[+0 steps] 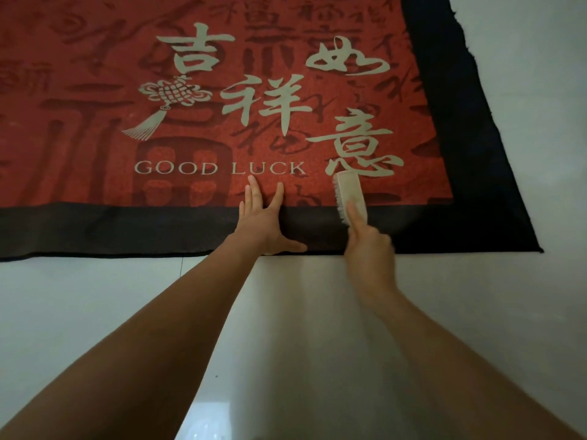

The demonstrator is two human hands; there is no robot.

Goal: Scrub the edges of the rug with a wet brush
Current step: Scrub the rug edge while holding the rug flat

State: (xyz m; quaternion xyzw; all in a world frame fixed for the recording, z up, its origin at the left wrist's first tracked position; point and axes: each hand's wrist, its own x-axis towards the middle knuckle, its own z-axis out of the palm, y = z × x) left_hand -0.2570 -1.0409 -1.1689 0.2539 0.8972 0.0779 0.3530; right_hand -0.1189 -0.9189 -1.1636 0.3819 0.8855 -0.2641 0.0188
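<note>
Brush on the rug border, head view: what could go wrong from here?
1. The brush lies mostly over the red print, not the dark border, so strokes may miss the edge.
2. The left hand pins the rug only beside the brush; the far corner is free and may creep on the smooth floor.
3. The right hand looks blurred; a fast stroke could slip.

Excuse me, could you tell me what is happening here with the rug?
A person is scrubbing a red rug laid on a pale tiled floor. The right hand holds a pale brush across the dark border near the front edge. The left hand presses flat on the rug beside it, fingers spread.
</note>
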